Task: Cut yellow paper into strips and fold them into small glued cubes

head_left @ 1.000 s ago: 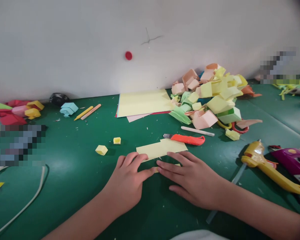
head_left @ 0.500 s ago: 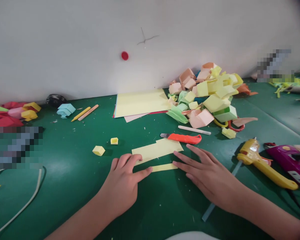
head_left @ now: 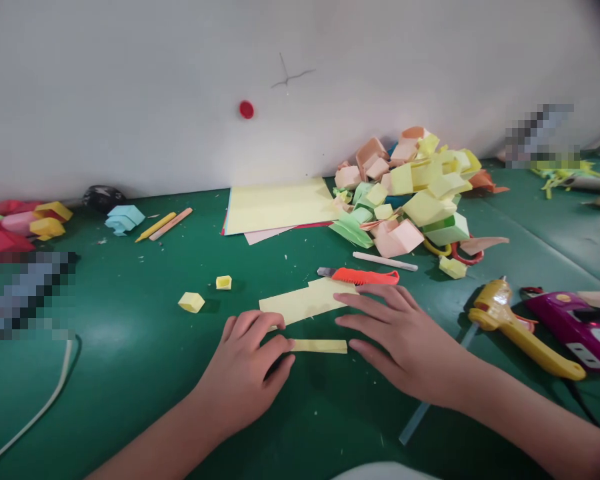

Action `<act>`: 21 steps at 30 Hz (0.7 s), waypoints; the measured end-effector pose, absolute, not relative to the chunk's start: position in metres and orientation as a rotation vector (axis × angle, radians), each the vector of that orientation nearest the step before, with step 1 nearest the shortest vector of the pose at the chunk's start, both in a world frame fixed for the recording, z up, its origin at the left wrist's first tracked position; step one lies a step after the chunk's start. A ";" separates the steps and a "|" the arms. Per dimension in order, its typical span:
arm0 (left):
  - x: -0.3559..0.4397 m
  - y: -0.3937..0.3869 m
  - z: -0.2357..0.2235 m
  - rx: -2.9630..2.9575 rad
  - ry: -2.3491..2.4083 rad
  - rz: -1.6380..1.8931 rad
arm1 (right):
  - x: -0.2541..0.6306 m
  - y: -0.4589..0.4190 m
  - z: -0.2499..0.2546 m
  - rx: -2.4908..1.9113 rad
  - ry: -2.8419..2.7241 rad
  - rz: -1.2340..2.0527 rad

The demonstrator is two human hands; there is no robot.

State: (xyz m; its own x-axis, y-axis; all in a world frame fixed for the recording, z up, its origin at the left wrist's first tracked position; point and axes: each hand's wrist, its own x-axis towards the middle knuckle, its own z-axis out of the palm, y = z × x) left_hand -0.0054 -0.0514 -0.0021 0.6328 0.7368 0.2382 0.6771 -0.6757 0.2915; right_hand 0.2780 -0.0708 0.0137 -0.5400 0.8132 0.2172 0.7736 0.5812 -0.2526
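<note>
My left hand (head_left: pixel 253 373) has its fingers bent, with the left end of a narrow pale-yellow paper strip (head_left: pixel 321 346) between thumb and forefinger. The strip stretches to the right, its far end just short of my right thumb. My right hand (head_left: pixel 397 337) is open, fingers spread; its upper fingertips lie over the right part of a larger pale-yellow paper piece (head_left: pixel 303 303). This piece lies behind the strip, its left lower edge partly covered by my left fingers. An orange utility knife (head_left: pixel 365 276), blade out, rests at its back edge.
Two small yellow folded-paper pieces, one a faceted shape (head_left: pixel 191 302), lie to the left. Behind are paper sheets (head_left: pixel 280 207), a white pen (head_left: pixel 385 261) and a heap of folded paper (head_left: pixel 405 193). A yellow glue gun (head_left: pixel 523 327) and a purple device (head_left: pixel 575 327) lie right.
My left thumb has drawn back from the strip's front edge, and the strip now sits more level and looks lifted or turned. My right fingers have come off its right end.
</note>
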 end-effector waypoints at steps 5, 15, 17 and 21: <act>-0.004 -0.048 -0.003 2.617 1.204 0.516 | 0.238 -0.059 0.014 -1.191 -2.585 0.318; -0.004 -0.043 0.002 2.485 1.182 0.614 | 0.229 -0.058 0.002 -1.265 -2.223 0.722; -0.002 -0.044 0.007 2.400 1.148 0.676 | 0.228 -0.058 0.006 -1.281 -2.169 0.781; 0.005 -0.046 0.013 2.291 1.112 0.785 | 0.223 -0.059 0.010 -1.325 -2.063 0.918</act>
